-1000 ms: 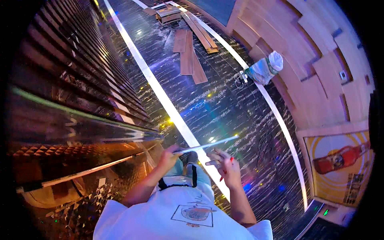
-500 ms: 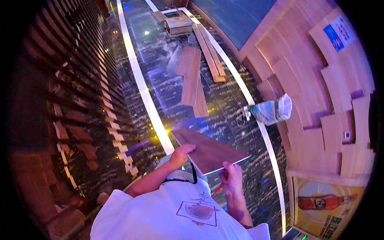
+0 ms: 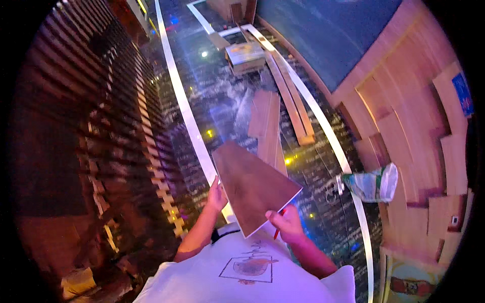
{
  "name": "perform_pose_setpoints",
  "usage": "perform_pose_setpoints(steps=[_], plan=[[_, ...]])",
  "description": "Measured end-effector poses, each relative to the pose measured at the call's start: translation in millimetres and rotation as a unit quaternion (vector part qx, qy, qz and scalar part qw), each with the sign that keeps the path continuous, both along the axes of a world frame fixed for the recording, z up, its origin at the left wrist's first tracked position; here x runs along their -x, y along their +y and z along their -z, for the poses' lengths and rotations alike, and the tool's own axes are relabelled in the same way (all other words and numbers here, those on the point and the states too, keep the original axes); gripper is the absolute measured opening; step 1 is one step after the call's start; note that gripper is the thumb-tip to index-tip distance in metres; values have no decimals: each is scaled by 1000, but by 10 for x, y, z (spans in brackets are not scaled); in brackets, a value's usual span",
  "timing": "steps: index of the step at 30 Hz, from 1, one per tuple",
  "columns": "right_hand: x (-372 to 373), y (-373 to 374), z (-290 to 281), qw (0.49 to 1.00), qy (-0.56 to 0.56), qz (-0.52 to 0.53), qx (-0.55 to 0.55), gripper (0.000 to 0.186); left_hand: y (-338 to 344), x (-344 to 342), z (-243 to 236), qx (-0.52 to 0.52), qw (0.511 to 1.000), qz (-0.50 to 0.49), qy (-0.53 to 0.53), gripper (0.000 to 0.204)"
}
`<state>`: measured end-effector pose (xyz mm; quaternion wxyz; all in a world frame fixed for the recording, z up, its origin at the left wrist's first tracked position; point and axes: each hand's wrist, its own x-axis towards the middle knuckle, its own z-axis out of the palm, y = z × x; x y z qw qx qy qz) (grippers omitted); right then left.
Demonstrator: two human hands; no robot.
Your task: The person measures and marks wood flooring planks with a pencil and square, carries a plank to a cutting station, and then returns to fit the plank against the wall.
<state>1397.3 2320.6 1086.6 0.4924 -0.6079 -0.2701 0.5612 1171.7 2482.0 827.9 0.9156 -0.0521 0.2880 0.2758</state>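
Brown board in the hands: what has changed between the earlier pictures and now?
The board, first seen nearly edge-on, now shows its broad brown face. The right hand, loose beside it at first, now pinches its lower right edge; the left hand has gone from thumb-over to lying along its left edge. The view turned too. Unchanged: the red stick in the right hand, the planks and bag on the floor.

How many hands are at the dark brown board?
2: the left hand at the left edge of the brown board, the right hand pinching its lower right edge.
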Motion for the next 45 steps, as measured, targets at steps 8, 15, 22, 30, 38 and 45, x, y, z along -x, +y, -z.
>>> perform_pose_setpoints(steps=[8,15,22,30,38,45], plan=[[-518,2562,-23,992,-12,-58,-113,50,2432,-420,-731,-56,995,-50,72,46],[-904,4843,-97,991,53,-104,-71,61,4702,-518,-833,-80,989,-108,63,51],[-1084,6919,600,989,144,12,-31,67,7177,-622,-437,-142,986,-25,84,52],[-1205,8073,1042,950,171,250,76,55,9530,-547,-753,-181,965,18,190,61],[-1639,8554,2782,790,359,496,5,75,11629,-1369,-1226,-255,918,40,299,62],[-2732,9958,3863,847,119,437,277,53,13071,-2211,-1399,-352,891,42,283,64]])
